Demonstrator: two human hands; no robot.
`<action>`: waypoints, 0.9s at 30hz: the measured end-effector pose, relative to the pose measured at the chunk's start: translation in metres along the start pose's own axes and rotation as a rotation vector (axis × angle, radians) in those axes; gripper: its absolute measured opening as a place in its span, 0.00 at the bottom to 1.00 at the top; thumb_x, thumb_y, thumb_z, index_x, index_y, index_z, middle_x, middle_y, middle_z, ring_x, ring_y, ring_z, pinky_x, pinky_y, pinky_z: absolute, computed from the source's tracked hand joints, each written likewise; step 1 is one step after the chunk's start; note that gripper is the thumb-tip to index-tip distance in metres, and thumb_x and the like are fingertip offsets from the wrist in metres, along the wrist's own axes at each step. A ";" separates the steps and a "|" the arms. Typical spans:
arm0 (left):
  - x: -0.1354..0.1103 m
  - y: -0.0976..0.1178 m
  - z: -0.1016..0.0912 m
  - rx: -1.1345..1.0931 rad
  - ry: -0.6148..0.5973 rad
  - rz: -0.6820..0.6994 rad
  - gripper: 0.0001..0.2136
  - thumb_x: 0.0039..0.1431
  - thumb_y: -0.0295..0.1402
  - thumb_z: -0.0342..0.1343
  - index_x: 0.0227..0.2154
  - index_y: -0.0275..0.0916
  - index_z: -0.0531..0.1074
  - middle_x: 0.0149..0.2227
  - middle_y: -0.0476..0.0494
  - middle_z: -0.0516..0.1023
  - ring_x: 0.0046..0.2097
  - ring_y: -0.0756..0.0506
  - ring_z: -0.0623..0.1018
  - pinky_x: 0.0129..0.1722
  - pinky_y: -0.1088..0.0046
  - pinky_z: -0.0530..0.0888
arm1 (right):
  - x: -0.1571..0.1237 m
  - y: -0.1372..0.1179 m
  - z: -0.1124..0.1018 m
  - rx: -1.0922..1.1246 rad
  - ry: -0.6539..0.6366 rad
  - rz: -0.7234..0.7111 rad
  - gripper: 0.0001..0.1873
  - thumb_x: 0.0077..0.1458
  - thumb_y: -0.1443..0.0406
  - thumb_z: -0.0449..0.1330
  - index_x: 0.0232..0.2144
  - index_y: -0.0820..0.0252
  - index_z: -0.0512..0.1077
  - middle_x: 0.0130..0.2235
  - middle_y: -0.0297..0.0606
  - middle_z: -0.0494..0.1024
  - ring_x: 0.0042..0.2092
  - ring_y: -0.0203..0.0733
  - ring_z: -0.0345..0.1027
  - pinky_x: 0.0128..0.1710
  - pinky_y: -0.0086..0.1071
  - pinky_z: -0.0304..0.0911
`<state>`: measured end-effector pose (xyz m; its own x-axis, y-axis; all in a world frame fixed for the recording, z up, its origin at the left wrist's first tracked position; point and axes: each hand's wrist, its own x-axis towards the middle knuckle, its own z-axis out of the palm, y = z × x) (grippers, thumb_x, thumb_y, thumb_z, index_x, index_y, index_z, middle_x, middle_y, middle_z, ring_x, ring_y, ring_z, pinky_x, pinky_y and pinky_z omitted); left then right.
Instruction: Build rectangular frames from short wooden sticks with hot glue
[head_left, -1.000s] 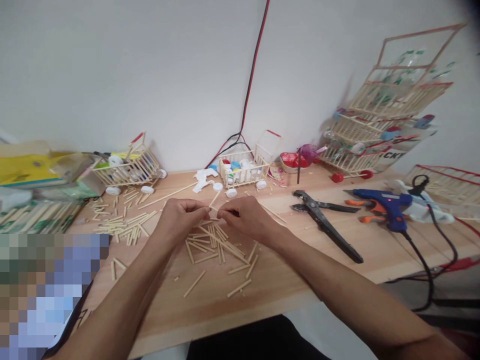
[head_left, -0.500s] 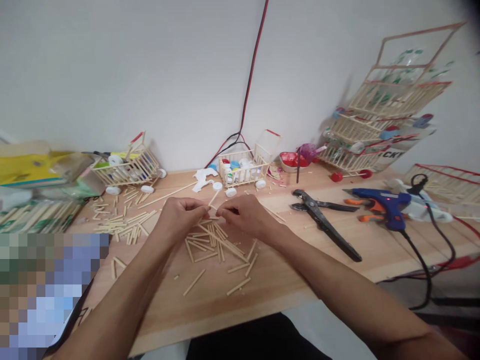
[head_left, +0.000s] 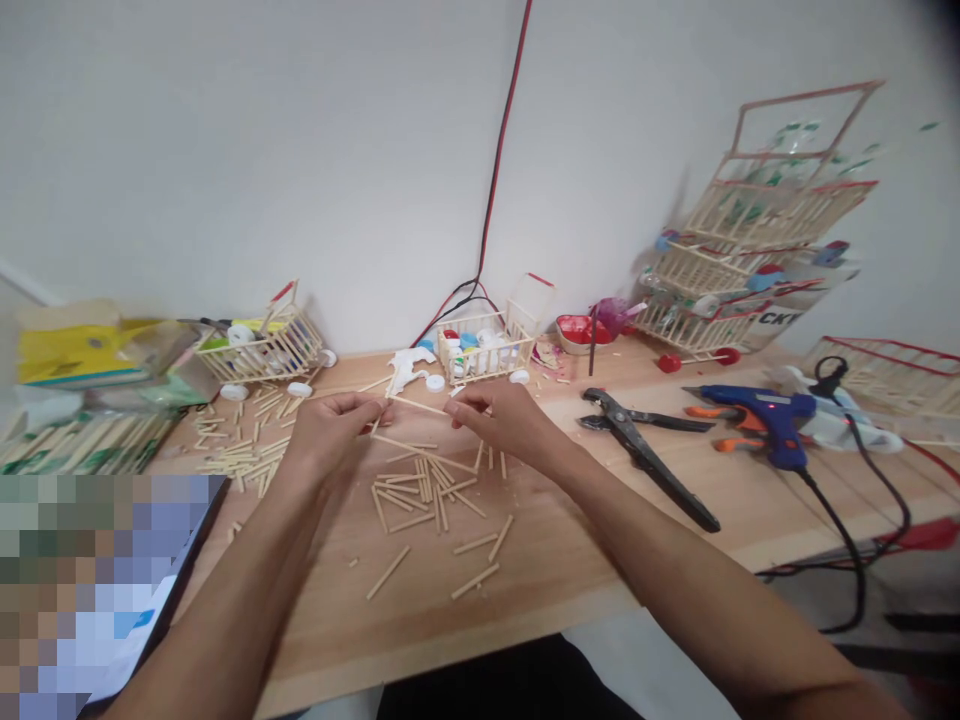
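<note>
My left hand (head_left: 330, 425) is closed, its thumb and fingertips pinching thin wooden sticks where they meet at a corner. My right hand (head_left: 499, 415) pinches the other end of one wooden stick (head_left: 417, 404) that spans the gap between the hands. Below it, a longer stick (head_left: 427, 453) slants down to the right; whether it is joined to the held ones I cannot tell. A loose pile of short cut sticks (head_left: 427, 485) lies on the wooden table (head_left: 360, 640) under the hands.
Stick carts with bottle-cap wheels, one on the left (head_left: 259, 350) and one in the middle (head_left: 487, 350), stand by the wall. Pliers (head_left: 645, 455) and a blue glue gun (head_left: 772, 410) lie right. A stack of stick baskets (head_left: 757, 250) rises behind. A tablet-like screen (head_left: 112, 590) sits front left.
My hands have moved apart, the left one to the left, and a stick now shows stretched between them. The long stick over the pile has shifted upward. The view has tilted slightly.
</note>
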<state>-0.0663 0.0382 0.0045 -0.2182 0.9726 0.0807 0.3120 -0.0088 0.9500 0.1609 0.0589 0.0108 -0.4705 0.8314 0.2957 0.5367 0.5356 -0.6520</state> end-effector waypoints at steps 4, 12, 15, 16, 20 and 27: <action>-0.002 0.002 0.003 -0.013 -0.022 -0.023 0.10 0.43 0.40 0.63 0.24 0.37 0.80 0.25 0.45 0.80 0.27 0.49 0.72 0.28 0.76 0.65 | -0.001 0.002 0.006 0.066 0.001 0.001 0.09 0.56 0.67 0.57 0.32 0.61 0.77 0.30 0.33 0.79 0.31 0.33 0.67 0.32 0.25 0.55; -0.006 0.004 0.008 -0.112 -0.062 -0.066 0.14 0.39 0.41 0.67 0.27 0.37 0.81 0.28 0.43 0.81 0.29 0.49 0.73 0.28 0.76 0.67 | 0.003 0.007 0.006 0.060 -0.044 0.017 0.12 0.56 0.67 0.57 0.25 0.63 0.78 0.26 0.35 0.79 0.28 0.32 0.66 0.30 0.25 0.54; -0.003 0.004 0.004 -0.203 -0.051 -0.121 0.16 0.37 0.41 0.68 0.28 0.35 0.80 0.28 0.42 0.80 0.29 0.49 0.74 0.28 0.76 0.68 | 0.004 0.006 0.002 0.246 -0.051 0.097 0.18 0.60 0.61 0.53 0.27 0.64 0.78 0.29 0.37 0.80 0.29 0.33 0.68 0.29 0.25 0.57; -0.002 0.005 0.003 -0.262 -0.046 -0.140 0.16 0.36 0.40 0.69 0.28 0.34 0.80 0.28 0.42 0.80 0.29 0.49 0.74 0.28 0.76 0.69 | 0.005 0.004 0.001 0.344 -0.042 0.149 0.19 0.61 0.59 0.51 0.30 0.64 0.78 0.31 0.39 0.80 0.31 0.34 0.70 0.29 0.25 0.58; 0.002 0.012 -0.006 -0.482 0.040 -0.207 0.13 0.31 0.32 0.70 0.25 0.33 0.79 0.27 0.44 0.80 0.29 0.51 0.75 0.27 0.78 0.71 | 0.005 -0.002 -0.002 0.760 0.004 0.368 0.24 0.60 0.51 0.50 0.39 0.64 0.75 0.40 0.46 0.80 0.37 0.38 0.73 0.27 0.25 0.62; 0.004 0.014 -0.014 -0.570 0.183 -0.188 0.09 0.35 0.29 0.68 0.25 0.36 0.79 0.25 0.47 0.80 0.28 0.52 0.75 0.24 0.81 0.69 | 0.005 -0.002 0.003 0.838 0.023 0.344 0.20 0.55 0.51 0.57 0.32 0.63 0.73 0.40 0.45 0.79 0.33 0.34 0.70 0.24 0.23 0.60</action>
<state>-0.0759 0.0392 0.0226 -0.3922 0.9143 -0.1010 -0.2783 -0.0132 0.9604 0.1555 0.0620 0.0115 -0.3596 0.9331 -0.0016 -0.0449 -0.0190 -0.9988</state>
